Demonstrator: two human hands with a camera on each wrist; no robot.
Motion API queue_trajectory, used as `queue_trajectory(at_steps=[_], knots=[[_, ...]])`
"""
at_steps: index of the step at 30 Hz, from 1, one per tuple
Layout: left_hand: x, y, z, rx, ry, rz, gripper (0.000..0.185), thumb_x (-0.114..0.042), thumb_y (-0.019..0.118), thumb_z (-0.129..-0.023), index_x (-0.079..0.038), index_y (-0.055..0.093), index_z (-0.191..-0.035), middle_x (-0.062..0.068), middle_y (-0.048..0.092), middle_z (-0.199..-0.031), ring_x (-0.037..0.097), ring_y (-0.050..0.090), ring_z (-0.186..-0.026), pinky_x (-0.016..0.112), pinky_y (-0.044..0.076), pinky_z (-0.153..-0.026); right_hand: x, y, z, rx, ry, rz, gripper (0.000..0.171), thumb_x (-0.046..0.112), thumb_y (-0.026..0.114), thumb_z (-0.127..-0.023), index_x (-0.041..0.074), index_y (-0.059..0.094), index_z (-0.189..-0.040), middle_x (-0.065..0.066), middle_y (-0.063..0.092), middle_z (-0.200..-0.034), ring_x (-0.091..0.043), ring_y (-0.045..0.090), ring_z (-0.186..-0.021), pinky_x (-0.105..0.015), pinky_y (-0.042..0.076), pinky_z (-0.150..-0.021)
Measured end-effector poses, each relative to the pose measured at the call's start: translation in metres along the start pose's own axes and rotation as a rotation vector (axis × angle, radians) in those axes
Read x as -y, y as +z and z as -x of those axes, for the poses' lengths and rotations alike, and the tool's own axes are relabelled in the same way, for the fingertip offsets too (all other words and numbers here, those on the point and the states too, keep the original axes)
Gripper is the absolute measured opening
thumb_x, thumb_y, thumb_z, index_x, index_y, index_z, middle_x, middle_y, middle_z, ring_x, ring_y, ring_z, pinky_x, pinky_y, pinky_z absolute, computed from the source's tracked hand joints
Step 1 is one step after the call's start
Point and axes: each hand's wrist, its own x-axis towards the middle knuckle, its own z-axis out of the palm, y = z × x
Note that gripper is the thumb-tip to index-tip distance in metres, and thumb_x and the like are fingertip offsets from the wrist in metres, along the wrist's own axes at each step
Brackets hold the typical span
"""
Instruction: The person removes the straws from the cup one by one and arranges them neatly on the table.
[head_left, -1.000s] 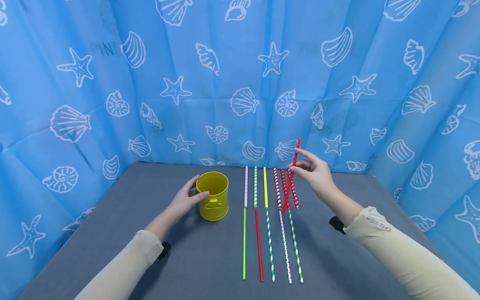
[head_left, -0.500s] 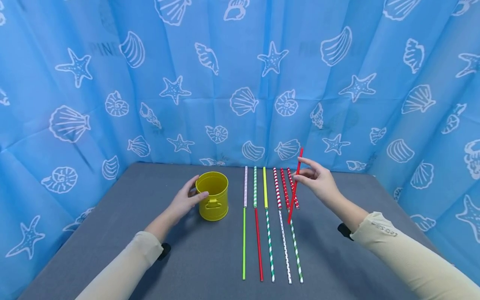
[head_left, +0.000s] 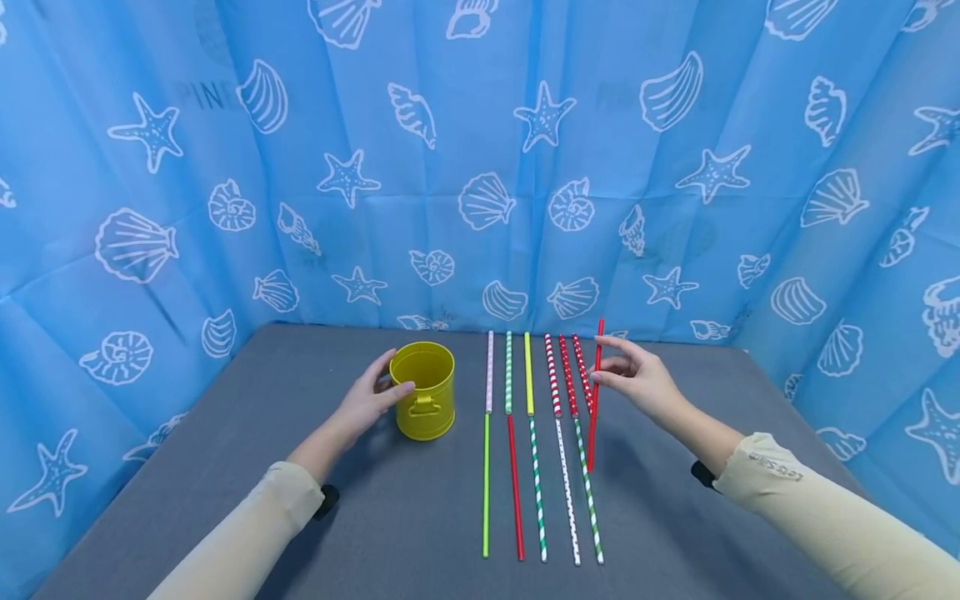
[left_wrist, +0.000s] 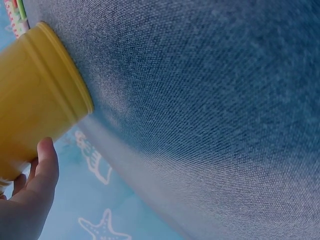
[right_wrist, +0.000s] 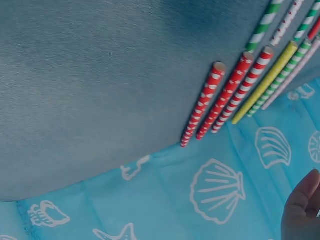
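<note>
My right hand [head_left: 600, 360] pinches a plain red straw [head_left: 595, 417] near its far end, just right of the straw rows. The straw runs almost parallel to them, its near end low over the grey table [head_left: 712, 533]. On the table lie a back row of several patterned straws [head_left: 552, 375] and a front row of longer straws [head_left: 515, 487]. My left hand [head_left: 393, 375] grips the side of an upright yellow tin cup [head_left: 423, 400], left of the rows. The left wrist view shows the cup [left_wrist: 35, 95] with my thumb [left_wrist: 45, 160] on it. The right wrist view shows the red patterned straws [right_wrist: 205, 110].
A blue curtain [head_left: 480, 167] printed with shells and starfish encloses the table at the back and both sides. Bare grey tabletop lies left of the cup and right of the straws. The table's back edge meets the curtain just beyond the straw ends.
My right hand has come down and slightly right with the red straw, which now lies lower and nearly parallel to the rows. My left hand stays on the cup.
</note>
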Motion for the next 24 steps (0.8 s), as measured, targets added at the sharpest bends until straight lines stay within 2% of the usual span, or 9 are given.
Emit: queue_trajectory(at_steps=[10,16,24], knots=[[0.001,-0.001,0.0,0.001,0.001,-0.01,0.08,-0.038,0.06,-0.096,-0.016,0.012,-0.157,0.015,0.018,-0.159,0.038,0.026,-0.141,0.058,0.034,-0.105,-0.012,-0.001,0.008,0.087,0.027,0.024,0.06,0.01,0.068,-0.091,-0.002,0.041,-0.143,-0.014,0.068,-0.099,-0.009,0.065,-0.086,-0.027,0.054,-0.078],[0.0,0.001,-0.001,0.008,0.008,0.002,0.076,-0.033,0.057,-0.099,-0.016,0.011,-0.157,0.015,0.018,-0.159,0.038,0.026,-0.141,0.061,0.033,-0.105,-0.022,0.0,0.014,0.142,0.045,0.004,0.061,0.008,0.068,-0.09,-0.007,0.039,-0.142,-0.015,0.068,-0.096,-0.012,0.066,-0.084,-0.036,0.055,-0.079],[0.0,0.001,0.001,0.002,0.005,-0.001,0.074,-0.031,0.056,-0.099,-0.014,0.011,-0.157,0.016,0.018,-0.159,0.039,0.026,-0.141,0.06,0.033,-0.105,-0.034,0.001,0.019,0.153,0.049,0.014,0.06,0.007,0.069,-0.089,-0.009,0.04,-0.139,-0.015,0.067,-0.094,-0.011,0.063,-0.08,-0.026,0.053,-0.072]])
